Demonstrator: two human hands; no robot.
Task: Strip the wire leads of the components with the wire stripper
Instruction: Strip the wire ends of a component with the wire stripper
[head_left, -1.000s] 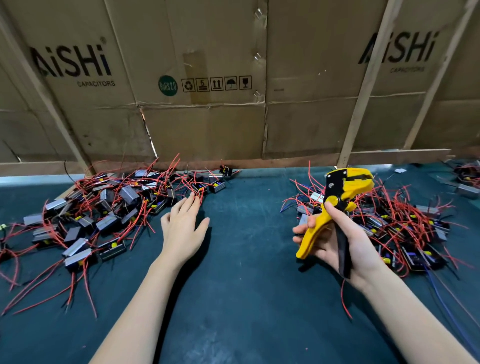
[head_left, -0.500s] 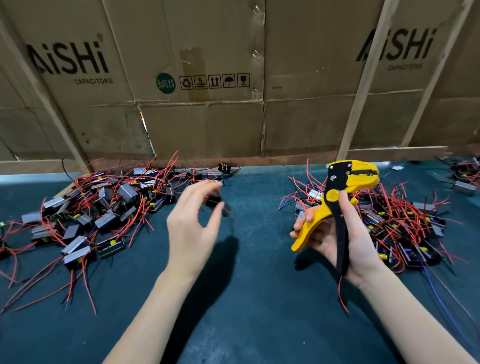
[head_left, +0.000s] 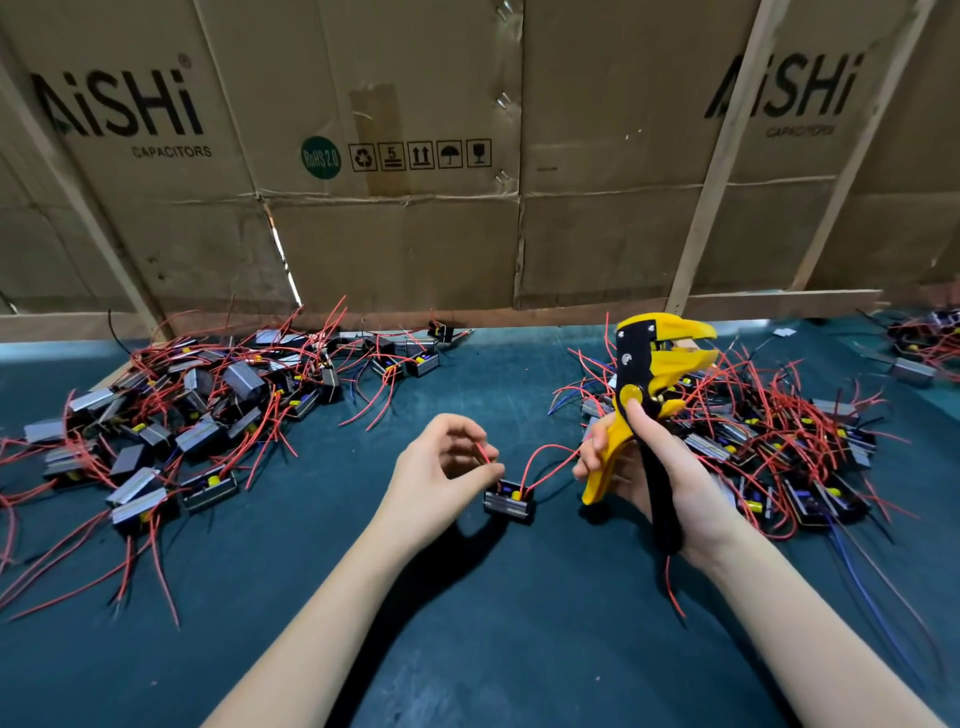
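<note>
My left hand (head_left: 441, 467) pinches a red wire lead (head_left: 485, 453) of a small black component (head_left: 510, 501), which hangs just above the dark green mat (head_left: 467, 623) at the centre. A second red lead (head_left: 545, 462) arcs from the component toward my right hand (head_left: 670, 478). That hand grips the yellow and black wire stripper (head_left: 644, 395) upright, handles spread, jaws pointing right and holding nothing.
A pile of components with red leads (head_left: 197, 415) covers the mat on the left. Another pile (head_left: 769, 431) lies on the right behind the stripper. Cardboard sheets (head_left: 395, 234) on wooden battens wall off the back. A smaller heap (head_left: 924, 348) sits far right.
My left hand left the left pile with one component, swung to the centre and now pinches its red lead. My right hand raised the stripper slightly.
</note>
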